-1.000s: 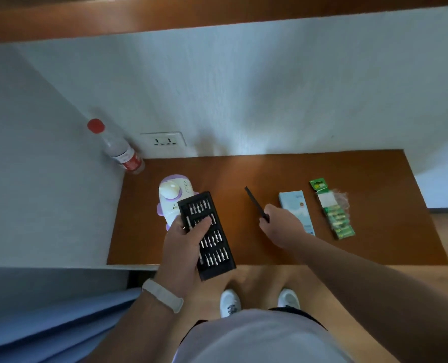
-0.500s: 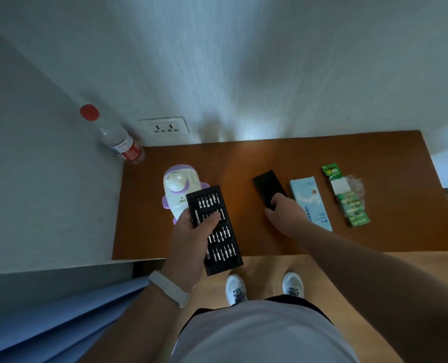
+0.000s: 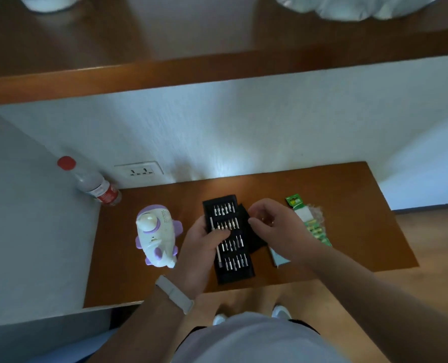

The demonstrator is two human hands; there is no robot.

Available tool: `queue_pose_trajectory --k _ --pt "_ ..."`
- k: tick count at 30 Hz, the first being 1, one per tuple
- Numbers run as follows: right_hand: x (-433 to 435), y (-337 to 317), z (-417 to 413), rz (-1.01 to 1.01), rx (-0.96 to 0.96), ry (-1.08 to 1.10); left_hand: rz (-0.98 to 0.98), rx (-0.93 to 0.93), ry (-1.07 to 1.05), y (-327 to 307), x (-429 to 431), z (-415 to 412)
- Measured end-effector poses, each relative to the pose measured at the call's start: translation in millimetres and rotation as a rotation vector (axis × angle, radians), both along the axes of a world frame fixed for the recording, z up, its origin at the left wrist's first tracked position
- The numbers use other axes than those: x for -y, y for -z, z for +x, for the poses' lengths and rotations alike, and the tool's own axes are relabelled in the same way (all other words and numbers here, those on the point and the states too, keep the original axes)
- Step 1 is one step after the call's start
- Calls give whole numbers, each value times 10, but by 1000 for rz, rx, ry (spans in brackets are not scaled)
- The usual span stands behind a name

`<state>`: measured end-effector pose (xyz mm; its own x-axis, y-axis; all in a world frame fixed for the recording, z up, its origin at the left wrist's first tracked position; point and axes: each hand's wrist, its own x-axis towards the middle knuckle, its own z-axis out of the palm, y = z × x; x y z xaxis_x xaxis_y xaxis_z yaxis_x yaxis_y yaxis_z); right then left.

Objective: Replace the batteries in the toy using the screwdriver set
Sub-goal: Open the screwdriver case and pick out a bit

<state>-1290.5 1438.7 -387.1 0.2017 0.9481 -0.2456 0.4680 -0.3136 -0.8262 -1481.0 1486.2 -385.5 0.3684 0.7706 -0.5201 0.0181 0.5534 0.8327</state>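
We see the left hand (image 3: 204,244) gripping the screwdriver set (image 3: 229,242), an open black tray with rows of metal bits, its thumb laid across the tray's face and its fingers curled round the left edge. The tray is over the middle of the brown counter (image 3: 348,195), and we cannot tell whether it rests there. The right hand (image 3: 272,226) is at the tray's upper right edge with its fingers curled toward the bits; we cannot tell if they pinch anything. A black cover (image 3: 255,241) lies just under that hand. The white and purple toy (image 3: 157,234) lies on the counter just left of the tray. To the right lie a pale blue box (image 3: 279,258), partly hidden by the forearm, and a green battery pack (image 3: 314,225). A red-capped bottle (image 3: 94,184) stands in the far left corner near a wall socket (image 3: 139,171).
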Motion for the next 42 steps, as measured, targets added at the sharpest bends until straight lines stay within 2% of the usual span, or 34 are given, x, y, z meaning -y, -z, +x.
queue_pose_trajectory --k 3,7,11,16,27,42 --pt "101 -363 96 136 5 -11 63 35 96 -123 24 196" --pt "223 -661 208 297 135 -94 144 94 186 -284 66 442" --pt "324 -761 356 302 274 -117 188 132 241 -419 129 640" --pt "478 -800 529 256 340 -139 186 162 294 -515 238 790" --pt "726 -814 725 327 373 -164 220 133 319 -581 477 949" --pt "901 -834 969 238 375 -278 232 3 410 -575 669 1063"
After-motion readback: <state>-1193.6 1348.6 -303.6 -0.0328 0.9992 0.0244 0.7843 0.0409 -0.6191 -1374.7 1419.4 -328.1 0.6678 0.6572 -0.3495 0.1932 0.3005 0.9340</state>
